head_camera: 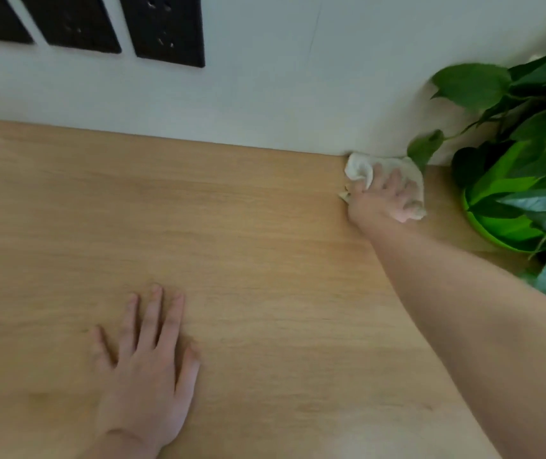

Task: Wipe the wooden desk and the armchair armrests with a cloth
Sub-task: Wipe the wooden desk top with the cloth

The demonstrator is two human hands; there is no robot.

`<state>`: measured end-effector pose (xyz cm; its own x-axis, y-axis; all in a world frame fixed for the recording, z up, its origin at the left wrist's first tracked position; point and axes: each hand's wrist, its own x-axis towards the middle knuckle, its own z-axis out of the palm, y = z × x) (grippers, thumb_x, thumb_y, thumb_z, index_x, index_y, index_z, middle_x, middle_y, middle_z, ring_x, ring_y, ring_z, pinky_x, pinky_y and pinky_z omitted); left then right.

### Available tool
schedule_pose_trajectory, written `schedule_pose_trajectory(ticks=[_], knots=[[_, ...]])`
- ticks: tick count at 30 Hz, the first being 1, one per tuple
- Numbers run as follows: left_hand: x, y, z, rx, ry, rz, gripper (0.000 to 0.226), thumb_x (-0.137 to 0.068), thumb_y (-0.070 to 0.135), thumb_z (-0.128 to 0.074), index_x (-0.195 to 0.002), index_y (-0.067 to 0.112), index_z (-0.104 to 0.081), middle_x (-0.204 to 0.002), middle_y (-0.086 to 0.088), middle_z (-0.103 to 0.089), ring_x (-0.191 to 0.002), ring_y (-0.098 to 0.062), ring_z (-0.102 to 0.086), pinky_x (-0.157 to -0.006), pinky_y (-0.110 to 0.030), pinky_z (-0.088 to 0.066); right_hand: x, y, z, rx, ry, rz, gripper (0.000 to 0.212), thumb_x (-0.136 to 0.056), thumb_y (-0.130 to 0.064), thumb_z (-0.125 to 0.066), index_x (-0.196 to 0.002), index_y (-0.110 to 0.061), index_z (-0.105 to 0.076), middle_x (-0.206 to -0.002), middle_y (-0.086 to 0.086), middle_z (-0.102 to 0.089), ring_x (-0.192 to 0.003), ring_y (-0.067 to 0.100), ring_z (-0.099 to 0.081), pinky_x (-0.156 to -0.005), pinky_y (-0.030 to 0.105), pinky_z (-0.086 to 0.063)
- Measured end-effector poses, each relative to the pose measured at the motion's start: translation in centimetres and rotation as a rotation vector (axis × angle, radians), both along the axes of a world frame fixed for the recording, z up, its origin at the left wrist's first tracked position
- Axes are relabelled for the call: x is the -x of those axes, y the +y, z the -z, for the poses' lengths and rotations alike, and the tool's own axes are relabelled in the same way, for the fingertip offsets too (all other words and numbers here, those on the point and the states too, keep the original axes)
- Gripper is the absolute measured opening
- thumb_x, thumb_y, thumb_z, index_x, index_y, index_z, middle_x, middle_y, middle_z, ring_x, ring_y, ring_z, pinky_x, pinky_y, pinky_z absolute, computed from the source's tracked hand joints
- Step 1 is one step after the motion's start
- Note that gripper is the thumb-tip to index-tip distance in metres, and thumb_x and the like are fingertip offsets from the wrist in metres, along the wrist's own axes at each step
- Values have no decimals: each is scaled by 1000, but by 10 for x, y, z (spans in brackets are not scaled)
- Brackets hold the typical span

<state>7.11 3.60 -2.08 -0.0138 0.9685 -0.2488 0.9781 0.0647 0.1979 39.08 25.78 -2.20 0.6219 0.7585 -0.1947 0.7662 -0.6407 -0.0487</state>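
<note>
We were on the desk-wiping step. Right hand (382, 197) was pressed down on the white cloth (361, 167), fingers spread over it, at the table's (232, 226) far edge at 1 o'clock, against the wall. Left hand (145, 352) lay flat and empty at 7 o'clock. Next sweep needs care: plant (513, 180) was just beside the cloth. Armrests weren't in view.

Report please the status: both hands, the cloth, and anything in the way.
Right hand pressing white cloth on wooden desk, far edge by the wall. Left hand flat on desk, fingers spread, empty. Potted plant close right of cloth.
</note>
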Motion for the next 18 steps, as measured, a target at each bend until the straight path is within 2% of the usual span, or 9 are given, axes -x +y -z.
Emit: schedule_pose_trajectory(ticks=[2,4,7,10,12,14,15,16,18], knots=[[1,0,1,-12,16,5,71,-83,55,-14,-150,32,-7,-159,7,-5,-148,-21,-5,-114,-63,-7,62,21,0,-17,93,131,62,-98,-49,-14,-154,-28,2,-162,7,7,-145,39,8,-111,63,2],[1,0,1,-21,12,5,69,-85,52,-19,-150,30,-14,-159,5,-12,-147,-24,-11,-113,-64,-9,110,22,5,-54,101,-5,65,-98,-48,-16,-154,-23,6,-161,10,11,-145,40,12,-111,63,6],[1,0,0,-15,30,12,68,-86,51,-22,-150,28,-18,-158,3,-19,-146,-26,-16,-112,-65,-12,143,-16,8,-70,80,-452,61,-99,-50,-13,-153,-29,7,-161,4,13,-146,33,16,-114,57,10],[2,0,0,-9,9,30,67,-86,49,-28,-149,24,-27,-156,-1,-28,-144,-29,-23,-110,-67,-16,116,-79,3,-69,118,-1036,57,-98,-55,-14,-151,-41,3,-162,-6,10,-147,21,18,-117,49,10],[3,0,-1,3,-9,22,67,-87,50,-26,-150,26,-24,-158,2,-22,-146,-27,-18,-112,-65,-13,70,-104,-2,-2,100,-1381,56,-99,-57,-15,-151,-43,0,-162,-10,8,-147,18,16,-117,43,11],[4,0,-2,7,-46,5,68,-87,52,-20,-151,30,-10,-160,7,-4,-148,-23,-1,-115,-61,0,23,-100,-9,48,29,-1559,56,-99,-58,-15,-151,-43,-5,-162,-11,4,-148,17,11,-117,41,8],[5,0,-2,-3,-71,-6,70,-87,53,-16,-151,32,-1,-159,11,7,-148,-20,10,-115,-58,9,9,-91,-11,58,0,-1528,56,-98,-59,-13,-151,-44,-5,-162,-11,1,-148,16,9,-117,41,6],[6,0,-2,-25,-97,-15,70,-87,54,-14,-150,33,7,-157,14,17,-145,-16,20,-114,-55,16,6,-81,-12,46,-4,-1399,55,-97,-61,-11,-150,-47,-4,-162,-10,-1,-148,15,9,-118,40,5],[9,-1,-2,-80,-206,-49,70,-90,49,-25,-150,34,8,-154,18,23,-141,-6,28,-114,-46,22,35,-56,-4,-64,3,-925,55,-95,-61,-8,-148,-51,-3,-162,-9,-2,-148,15,7,-118,43,1]])
